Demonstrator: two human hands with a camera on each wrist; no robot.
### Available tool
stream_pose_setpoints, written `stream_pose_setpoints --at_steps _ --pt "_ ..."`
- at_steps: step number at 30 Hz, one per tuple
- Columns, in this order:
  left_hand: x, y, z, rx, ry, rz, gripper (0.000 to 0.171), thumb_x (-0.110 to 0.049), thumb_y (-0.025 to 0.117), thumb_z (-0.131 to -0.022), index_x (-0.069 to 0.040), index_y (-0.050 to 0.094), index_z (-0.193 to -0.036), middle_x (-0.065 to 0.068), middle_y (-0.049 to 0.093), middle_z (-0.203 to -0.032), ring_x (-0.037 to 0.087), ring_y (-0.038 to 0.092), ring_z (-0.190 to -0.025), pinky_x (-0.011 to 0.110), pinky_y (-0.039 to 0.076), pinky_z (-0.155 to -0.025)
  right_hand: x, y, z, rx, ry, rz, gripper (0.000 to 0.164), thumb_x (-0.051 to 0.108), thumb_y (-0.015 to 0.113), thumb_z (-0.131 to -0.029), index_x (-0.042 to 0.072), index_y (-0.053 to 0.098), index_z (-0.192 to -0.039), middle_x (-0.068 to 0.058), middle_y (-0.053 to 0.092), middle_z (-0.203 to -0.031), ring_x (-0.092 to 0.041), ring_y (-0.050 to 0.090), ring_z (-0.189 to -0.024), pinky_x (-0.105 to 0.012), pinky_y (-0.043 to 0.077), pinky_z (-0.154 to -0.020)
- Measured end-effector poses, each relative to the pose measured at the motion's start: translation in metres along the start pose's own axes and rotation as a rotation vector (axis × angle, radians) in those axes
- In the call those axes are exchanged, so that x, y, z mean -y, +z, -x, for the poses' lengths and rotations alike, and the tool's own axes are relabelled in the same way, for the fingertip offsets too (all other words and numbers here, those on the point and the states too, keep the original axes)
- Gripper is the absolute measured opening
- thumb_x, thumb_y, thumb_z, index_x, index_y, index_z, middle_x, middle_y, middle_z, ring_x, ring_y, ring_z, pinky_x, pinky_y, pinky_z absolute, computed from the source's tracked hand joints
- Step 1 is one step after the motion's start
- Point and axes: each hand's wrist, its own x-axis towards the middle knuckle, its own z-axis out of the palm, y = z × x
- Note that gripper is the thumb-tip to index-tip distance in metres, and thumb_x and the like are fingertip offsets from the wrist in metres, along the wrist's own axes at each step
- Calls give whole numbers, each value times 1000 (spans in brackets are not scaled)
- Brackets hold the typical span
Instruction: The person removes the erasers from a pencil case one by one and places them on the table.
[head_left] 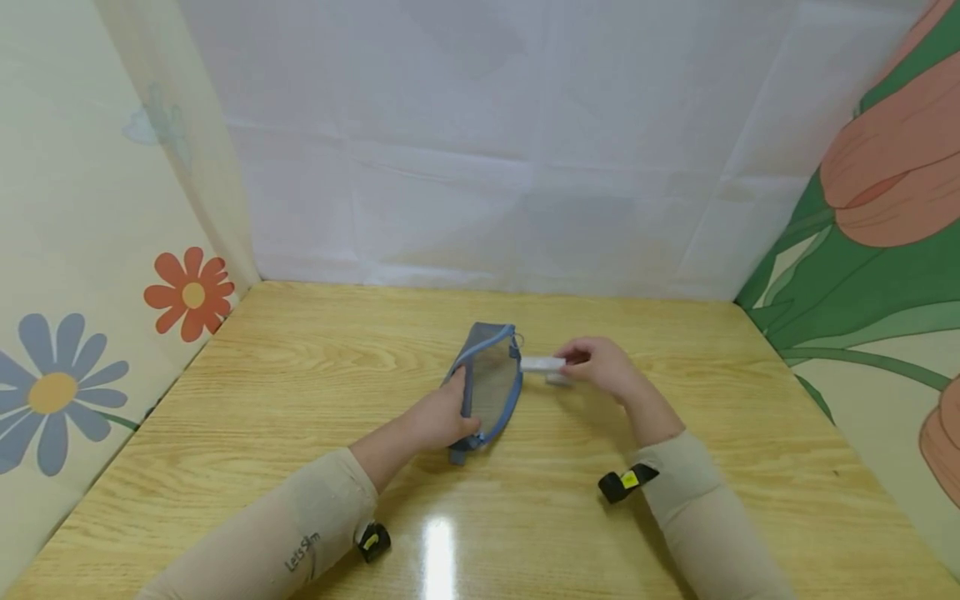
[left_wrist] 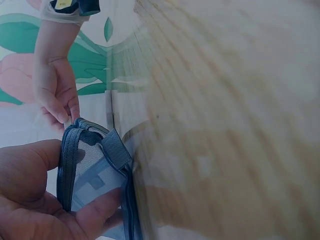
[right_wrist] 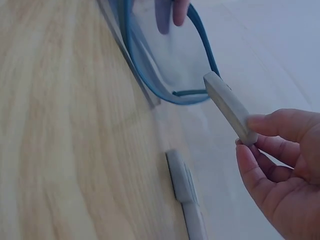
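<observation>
A blue mesh zip pouch [head_left: 491, 392] stands on the table with its unzipped mouth facing right. My left hand [head_left: 442, 417] grips it from the left, and in the left wrist view its thumb and fingers lie around the pouch's edge [left_wrist: 67, 170]. Between the thumb and fingertips of my right hand [head_left: 603, 368] is a slim whitish-grey bar [right_wrist: 230, 107]. One end of the bar points at the pouch's blue zip rim [right_wrist: 145, 80]; I cannot tell whether they touch. Below it lies a second grey, stepped piece [right_wrist: 186, 187] on the table, its kind unclear.
The wood-grain table [head_left: 300, 358] spreads around both hands. A white cloth [head_left: 480, 167] hangs along its back edge, and flower-printed panels [head_left: 67, 250] rise at the left and right sides. Both forearms wear beige sleeves with black wrist devices [head_left: 626, 483].
</observation>
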Motion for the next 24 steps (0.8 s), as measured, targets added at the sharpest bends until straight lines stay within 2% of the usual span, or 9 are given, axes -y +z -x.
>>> stream_pose_setpoints --at_steps 6,10,16,24 --pt "-2 0 1 -5 4 -8 93 -25 64 -85 5 0 -144 29 36 -137 32 47 -117 41 39 -96 -16 -18 6 -25 9 -5 22 16 67 -83 7 66 -103 -9 64 -98 -21 57 -88 -32 48 -73" --pt "-2 0 1 -4 0 -7 92 -25 64 -85 5 0 -144 29 35 -138 30 49 -116 40 40 -94 -24 -28 11 -28 6 -2 24 18 67 -83 6 65 -104 -10 63 -100 -21 57 -90 -33 48 -75" --pt "-2 0 0 -2 -3 -17 92 -26 64 -85 5 0 -144 29 36 -137 28 52 -110 39 43 -91 -34 -38 19 -23 79 5 24 16 66 -84 4 64 -105 -12 61 -103 -23 55 -92 -34 47 -76" --pt "-2 -1 1 -3 -1 -8 92 -25 64 -85 5 0 -144 29 36 -137 31 49 -115 40 40 -94 -50 -46 26 -29 94 22 24 14 65 -84 1 64 -104 -14 61 -104 -26 54 -95 -37 45 -81"
